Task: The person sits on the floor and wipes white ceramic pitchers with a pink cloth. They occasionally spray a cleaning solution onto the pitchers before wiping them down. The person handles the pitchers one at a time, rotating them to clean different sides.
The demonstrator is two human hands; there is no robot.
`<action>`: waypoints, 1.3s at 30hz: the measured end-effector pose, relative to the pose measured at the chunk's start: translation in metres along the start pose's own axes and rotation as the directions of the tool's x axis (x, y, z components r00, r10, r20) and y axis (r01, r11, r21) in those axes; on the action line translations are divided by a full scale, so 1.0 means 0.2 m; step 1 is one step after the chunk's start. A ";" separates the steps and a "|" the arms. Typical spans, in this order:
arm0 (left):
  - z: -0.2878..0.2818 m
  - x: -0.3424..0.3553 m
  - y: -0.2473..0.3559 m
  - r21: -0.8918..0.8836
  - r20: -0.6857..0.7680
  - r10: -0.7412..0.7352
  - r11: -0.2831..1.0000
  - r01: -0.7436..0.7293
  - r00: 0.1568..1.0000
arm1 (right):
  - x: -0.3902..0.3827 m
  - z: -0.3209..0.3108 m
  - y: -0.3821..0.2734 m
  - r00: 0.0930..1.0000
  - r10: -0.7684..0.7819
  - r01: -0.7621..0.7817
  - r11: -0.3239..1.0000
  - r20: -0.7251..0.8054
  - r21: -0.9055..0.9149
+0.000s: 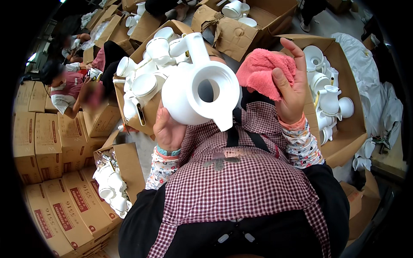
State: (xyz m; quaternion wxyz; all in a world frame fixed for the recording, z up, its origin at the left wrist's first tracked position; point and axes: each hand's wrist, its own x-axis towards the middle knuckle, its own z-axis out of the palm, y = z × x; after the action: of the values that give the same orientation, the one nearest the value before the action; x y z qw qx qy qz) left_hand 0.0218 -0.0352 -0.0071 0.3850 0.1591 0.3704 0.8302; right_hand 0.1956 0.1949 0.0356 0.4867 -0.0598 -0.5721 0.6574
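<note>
My left hand [168, 131] supports a white plastic jug body [185, 92] from below. The jug is tilted so that its round open mouth and pointed spout face me, and its handle points away. Most of the left fingers are hidden behind the jug. To the right, my right hand [294, 86] is closed on a pinkish-red cloth [262, 71], held bunched between thumb and fingers. The index finger sticks up beside the cloth. A small gap separates cloth and jug.
Open cardboard boxes of white jug parts stand to the left [144, 84] and right [329, 96], with another box [275, 26] beyond. Closed cartons [64, 206] are stacked at the lower left. A seated person [69, 86] works at the far left. White sacking [361, 73] lies far right.
</note>
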 end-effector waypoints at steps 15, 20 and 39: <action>-0.07 -0.17 -0.08 -0.325 -0.059 -0.423 0.865 0.383 0.904 | -0.12 -0.03 0.02 0.625 0.045 0.602 0.608 0.779 -0.518; -0.06 -0.24 -0.13 -0.100 -0.283 -0.243 0.970 0.223 0.928 | -0.25 0.06 -0.03 0.633 0.225 0.014 0.953 0.741 -0.302; 0.08 -0.19 -0.09 0.618 0.087 0.417 0.690 -0.377 0.905 | -0.23 0.12 0.08 0.611 0.775 -0.693 0.426 0.160 0.582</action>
State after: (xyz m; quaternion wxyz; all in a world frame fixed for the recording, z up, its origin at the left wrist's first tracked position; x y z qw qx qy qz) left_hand 0.0644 -0.0490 -0.0083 0.1109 0.3281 0.5910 0.7286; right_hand 0.1943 0.1483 0.0083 0.1798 -0.1919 -0.2186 0.9397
